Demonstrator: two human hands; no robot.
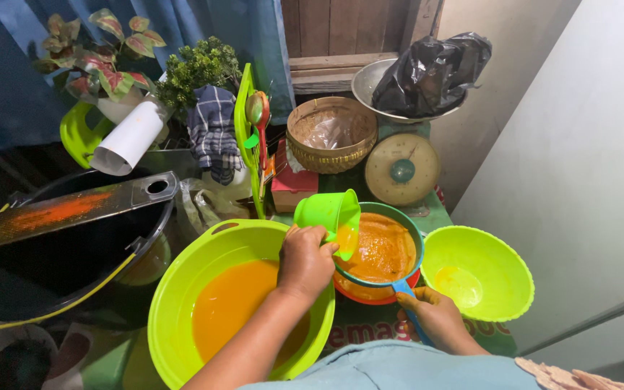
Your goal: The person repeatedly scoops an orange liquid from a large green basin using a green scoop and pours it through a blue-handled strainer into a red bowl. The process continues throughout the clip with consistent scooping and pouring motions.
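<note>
A cramped corner with blue curtains at the back, a weathered wooden shutter and a pale wall on the right holds a crowded green-covered table (pixel 438 209).

The left hand (pixel 303 261) is closed around the handle of one green plastic scoop (pixel 330 215), tipped so that orange liquid runs from its lip into a blue-rimmed strainer (pixel 380 249). The right hand (pixel 435 314) is wrapped around the strainer's blue handle, holding it over a red bowl (pixel 377 295) of which only an edge shows. Wet orange pulp coats the strainer's inside — glossy and grainy.

Three lime-green plastic vessels show: the scoop and two round basins. The large basin (pixel 182 289), with moulded handles, sits under the left forearm and holds smooth orange liquid; the smaller basin (pixel 479 271), to the right of the strainer, has only a thin yellow film at the bottom.

Farther out, one metal grater (pixel 74 209) smeared with orange lies across a black tub (pixel 59 253). Behind stand one woven basket (pixel 331 135) lined with clear plastic, one round-dialled kitchen scale (pixel 402 167) whose metal pan carries a crumpled black plastic bag (pixel 427 72), a checked cloth (pixel 213 130), a white paper roll (pixel 130 137) and two leafy plants — one red-and-green (pixel 99 54), one small-leaved (pixel 196 68).
</note>
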